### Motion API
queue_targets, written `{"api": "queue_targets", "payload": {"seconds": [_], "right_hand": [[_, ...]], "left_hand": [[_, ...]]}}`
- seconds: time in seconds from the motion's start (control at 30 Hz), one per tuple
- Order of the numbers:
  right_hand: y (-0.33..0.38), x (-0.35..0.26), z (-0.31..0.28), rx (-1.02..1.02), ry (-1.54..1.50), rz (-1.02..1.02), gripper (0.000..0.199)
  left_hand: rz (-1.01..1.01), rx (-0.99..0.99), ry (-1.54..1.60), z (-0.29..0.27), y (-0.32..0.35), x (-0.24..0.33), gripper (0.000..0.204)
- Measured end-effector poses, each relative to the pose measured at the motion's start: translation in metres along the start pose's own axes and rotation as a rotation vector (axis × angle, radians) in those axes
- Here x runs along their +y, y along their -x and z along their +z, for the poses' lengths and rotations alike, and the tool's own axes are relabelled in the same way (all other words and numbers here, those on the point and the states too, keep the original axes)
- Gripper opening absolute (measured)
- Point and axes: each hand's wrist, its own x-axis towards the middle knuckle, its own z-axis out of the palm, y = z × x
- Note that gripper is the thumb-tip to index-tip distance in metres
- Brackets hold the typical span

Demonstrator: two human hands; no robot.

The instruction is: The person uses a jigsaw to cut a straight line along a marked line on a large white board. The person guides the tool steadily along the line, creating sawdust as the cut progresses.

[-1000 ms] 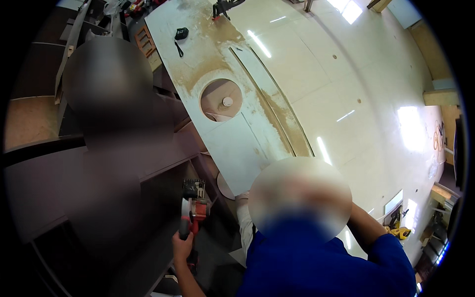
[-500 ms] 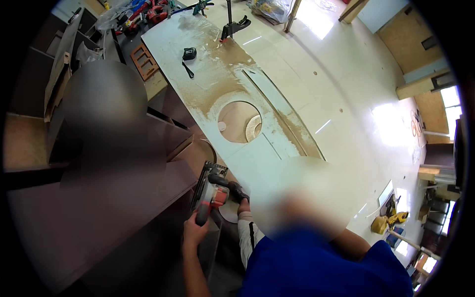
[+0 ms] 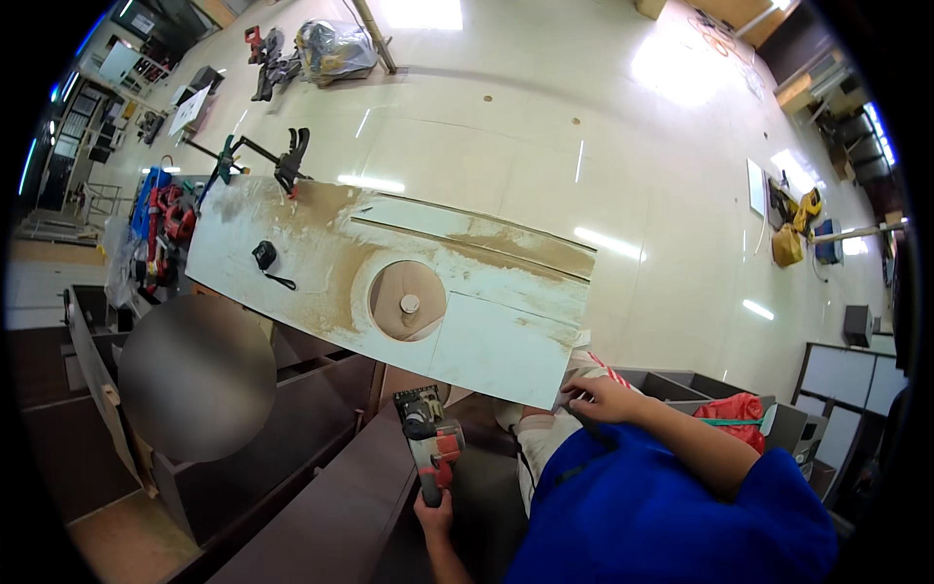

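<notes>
My left hand (image 3: 435, 511) is wrapped round the rear handle of a red-and-black power saw (image 3: 431, 443) with a flat black base plate. The saw hangs beside the near edge of a pale board (image 3: 496, 346), next to a dark brown panel (image 3: 321, 506). At the board's right near corner, close to my blue shirt, is my right hand (image 3: 595, 397). Its fingers are curled, and a dark strip shows by them; what they hold, if anything, is too small to name. The board has a round hole (image 3: 375, 316), long grooves and brown sawdust on top.
A black tape measure (image 3: 264, 255) lies on the board. Two clamps (image 3: 290, 161) (image 3: 225, 159) sit at its far left edge. Red power tools (image 3: 175, 219) are piled at the left. Dark cabinet boxes (image 3: 243, 438) stand near left, and a red bag (image 3: 732, 420) is at the right.
The view has turned, so the board now lies more crosswise. My right hand, blurred before, now shows at the board's corner. My left hand still holds the saw, now seen lower.
</notes>
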Motion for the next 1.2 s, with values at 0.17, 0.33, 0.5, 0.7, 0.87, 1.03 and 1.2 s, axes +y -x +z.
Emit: {"api": "queue_targets", "payload": {"seconds": [0.17,0.33,0.5,0.7,0.87,1.03,1.2], "right_hand": [[-0.013,0.023,-0.001,-0.007,-0.058,-0.033,0.037],[-0.046,0.015,0.005,-0.067,-0.092,-0.103,0.036],[-0.072,0.005,0.015,-0.155,-0.103,-0.14,0.035],[-0.108,-0.002,0.065,-0.231,-0.076,-0.145,0.043],[-0.143,-0.041,0.096,-0.027,-0.11,-0.098,0.061],[-0.17,-0.06,0.131,0.085,-0.134,-0.113,0.054],[-0.19,-0.06,0.157,0.118,0.045,-0.157,0.039]], "left_hand": [[-0.169,-0.116,-0.062,-0.003,-0.018,0.023,0.016],[-0.077,-0.106,-0.212,-0.015,-0.035,0.011,0.02],[-0.045,-0.111,-0.242,-0.008,-0.046,0.029,0.022],[-0.141,-0.148,-0.302,-0.005,-0.06,0.057,0.022],[-0.053,-0.212,-0.323,-0.002,-0.078,0.08,0.024],[-0.01,-0.248,-0.295,-0.008,-0.085,0.09,0.029],[-0.042,-0.295,-0.364,-0.017,-0.094,0.085,0.038]]}}
